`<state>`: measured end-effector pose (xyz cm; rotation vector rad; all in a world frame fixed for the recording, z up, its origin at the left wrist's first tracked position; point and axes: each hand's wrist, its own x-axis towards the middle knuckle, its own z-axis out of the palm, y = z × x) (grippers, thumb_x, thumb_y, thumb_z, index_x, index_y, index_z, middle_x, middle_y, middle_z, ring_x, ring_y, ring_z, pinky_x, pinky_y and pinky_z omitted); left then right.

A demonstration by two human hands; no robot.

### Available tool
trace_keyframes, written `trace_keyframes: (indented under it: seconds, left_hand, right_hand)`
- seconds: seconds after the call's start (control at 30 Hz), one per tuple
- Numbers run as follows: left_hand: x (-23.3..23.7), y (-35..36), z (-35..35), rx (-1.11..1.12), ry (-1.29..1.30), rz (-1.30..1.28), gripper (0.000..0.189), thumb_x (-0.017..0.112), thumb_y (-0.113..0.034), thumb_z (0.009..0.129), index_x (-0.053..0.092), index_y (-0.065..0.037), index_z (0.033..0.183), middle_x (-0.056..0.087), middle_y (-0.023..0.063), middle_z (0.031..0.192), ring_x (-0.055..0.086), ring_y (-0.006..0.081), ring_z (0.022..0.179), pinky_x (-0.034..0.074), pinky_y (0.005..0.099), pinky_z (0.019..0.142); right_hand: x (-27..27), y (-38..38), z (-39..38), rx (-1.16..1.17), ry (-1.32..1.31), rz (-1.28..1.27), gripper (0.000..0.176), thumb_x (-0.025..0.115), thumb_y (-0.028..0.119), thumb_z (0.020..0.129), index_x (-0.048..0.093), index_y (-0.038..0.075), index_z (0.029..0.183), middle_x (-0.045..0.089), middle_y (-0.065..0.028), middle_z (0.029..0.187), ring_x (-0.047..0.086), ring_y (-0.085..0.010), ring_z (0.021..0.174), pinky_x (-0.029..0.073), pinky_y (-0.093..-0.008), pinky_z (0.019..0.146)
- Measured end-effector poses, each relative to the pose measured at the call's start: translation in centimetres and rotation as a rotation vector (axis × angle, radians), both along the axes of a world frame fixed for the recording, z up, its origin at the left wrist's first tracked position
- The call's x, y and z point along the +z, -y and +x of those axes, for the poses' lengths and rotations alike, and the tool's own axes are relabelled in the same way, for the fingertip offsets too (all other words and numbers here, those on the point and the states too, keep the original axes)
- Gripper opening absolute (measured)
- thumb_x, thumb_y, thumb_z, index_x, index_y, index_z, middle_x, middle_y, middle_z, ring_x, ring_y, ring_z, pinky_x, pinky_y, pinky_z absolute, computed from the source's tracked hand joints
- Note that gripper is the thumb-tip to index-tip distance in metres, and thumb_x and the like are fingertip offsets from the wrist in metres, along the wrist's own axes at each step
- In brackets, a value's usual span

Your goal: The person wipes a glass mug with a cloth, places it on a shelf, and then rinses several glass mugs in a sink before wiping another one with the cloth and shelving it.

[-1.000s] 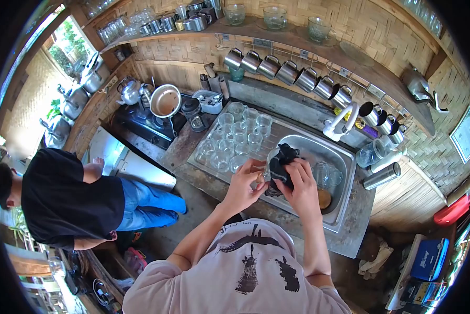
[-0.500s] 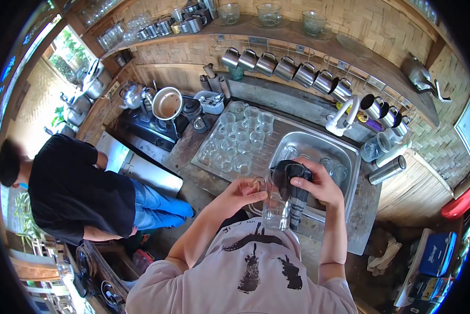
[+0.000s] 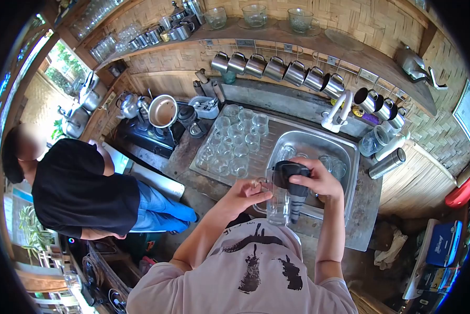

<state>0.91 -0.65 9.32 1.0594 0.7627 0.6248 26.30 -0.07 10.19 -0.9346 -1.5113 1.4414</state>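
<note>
My left hand [image 3: 244, 194] grips the handle of a clear glass mug [image 3: 278, 206], held upright over the near edge of the steel sink [image 3: 344, 157]. My right hand [image 3: 321, 180] presses a dark cloth [image 3: 291, 180] down onto the mug's mouth, with the cloth hanging along its right side. More glasses [image 3: 333, 166] lie inside the sink basin behind my right hand.
Several upturned glasses [image 3: 234, 144] stand on the drainboard to the left of the sink. A white tap [image 3: 338, 111] rises behind it; metal mugs [image 3: 276, 68] hang on the wall. A gas stove with a pot [image 3: 163, 111] stands to the left. A person in a black shirt [image 3: 72, 188] crouches at left.
The mug has come up out of the sink toward me and now stands upright. My right hand has pushed the cloth down on its top.
</note>
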Motion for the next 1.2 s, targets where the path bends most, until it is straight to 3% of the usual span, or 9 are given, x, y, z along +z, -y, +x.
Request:
trace_keyframes:
  seconds: [0.07,0.17,0.43,0.57,0.73,0.87,0.93,1.1,1.2]
  left_hand:
    - [-1.3,-0.6,-0.8,-0.117,0.242,-0.092,0.014,0.07,-0.012,0.093,0.068,-0.002,0.103,0.069,0.0119,0.115,0.07,0.0243,0.101,0.053,0.035,0.09]
    - [-0.8,-0.4,-0.7,-0.129,0.448,-0.356,0.018,0.07,-0.013,0.093,0.069,-0.001,0.106,0.069,0.0121,0.115,0.07,0.024,0.098,0.053,0.035,0.09]
    - [-2.4,-0.9,0.6,0.062,-0.201,0.234,0.02,0.076,-0.016,0.089,0.061,-0.005,0.082,0.056,-0.0004,0.079,0.059,0.012,0.074,0.048,0.0282,0.069]
    - [-5.1,-1.0,1.7,0.171,-0.323,0.702,0.04,0.079,-0.013,0.085,0.043,-0.009,0.068,0.047,-0.0039,0.07,0.045,0.0062,0.063,0.038,0.0269,0.058]
    - [-2.3,-0.5,1.5,0.059,-0.021,0.118,0.038,0.074,-0.005,0.088,0.042,-0.01,0.067,0.061,-0.0001,0.087,0.063,0.0106,0.08,0.052,0.0285,0.073]
    - [-0.8,-0.9,1.4,0.023,0.13,-0.12,0.025,0.072,-0.007,0.09,0.051,-0.007,0.077,0.068,0.0071,0.102,0.068,0.0181,0.093,0.055,0.0324,0.084]
    - [-1.3,-0.8,1.2,0.002,0.19,-0.131,0.011,0.068,-0.011,0.094,0.068,0.0,0.096,0.069,0.0112,0.109,0.07,0.0247,0.101,0.052,0.0354,0.087]
    - [-2.4,-1.5,0.4,0.052,-0.062,0.119,0.02,0.073,-0.007,0.089,0.057,-0.004,0.078,0.067,0.0081,0.108,0.067,0.0169,0.093,0.051,0.0303,0.081]
    - [-3.2,-1.2,0.8,0.107,-0.281,0.498,0.032,0.075,-0.003,0.086,0.047,-0.007,0.071,0.061,0.0024,0.094,0.059,0.0103,0.081,0.046,0.0273,0.073]
  right_hand:
    - [-1.4,-0.5,1.0,0.043,-0.192,-0.06,0.046,0.083,0.03,0.078,0.067,-0.005,0.105,0.064,0.0006,0.095,0.057,-0.0105,0.086,0.044,-0.0245,0.08]
    - [-2.6,-1.1,0.5,0.026,-0.338,-0.108,0.048,0.083,0.034,0.078,0.068,-0.004,0.105,0.064,0.0009,0.096,0.057,-0.01,0.086,0.044,-0.024,0.08]
    - [0.4,0.0,-0.5,-0.06,0.141,-0.023,0.024,0.073,0.017,0.091,0.068,-0.003,0.104,0.066,-0.0037,0.093,0.056,-0.0058,0.086,0.047,-0.0249,0.075]
    - [-0.5,0.1,-2.0,-0.299,0.602,0.705,0.022,0.072,0.018,0.09,0.068,-0.002,0.099,0.067,-0.0119,0.082,0.059,-0.0109,0.072,0.046,-0.0303,0.064]
    - [-0.7,-0.2,-0.2,-0.038,0.084,0.001,0.034,0.073,0.029,0.09,0.068,-0.002,0.103,0.064,0.0003,0.087,0.059,-0.0079,0.082,0.045,-0.0269,0.073]
    - [-4.1,-1.5,1.6,-0.026,-0.327,-0.051,0.031,0.073,0.018,0.091,0.066,-0.002,0.113,0.066,0.0018,0.093,0.058,-0.0065,0.086,0.047,-0.0217,0.079]
    - [-4.0,-1.6,1.6,-0.036,-0.297,-0.063,0.03,0.072,0.018,0.092,0.066,-0.002,0.113,0.066,0.0016,0.094,0.058,-0.0058,0.086,0.047,-0.0219,0.078]
    - [-0.8,-0.8,0.3,-0.035,-0.064,-0.019,0.027,0.073,0.021,0.092,0.068,-0.001,0.107,0.064,0.0025,0.089,0.054,-0.0028,0.083,0.047,-0.0227,0.069]
    - [1.0,0.1,-1.4,-0.188,0.388,0.261,0.031,0.073,0.028,0.09,0.068,0.001,0.104,0.068,-0.0073,0.092,0.061,-0.0162,0.085,0.04,-0.0339,0.089]
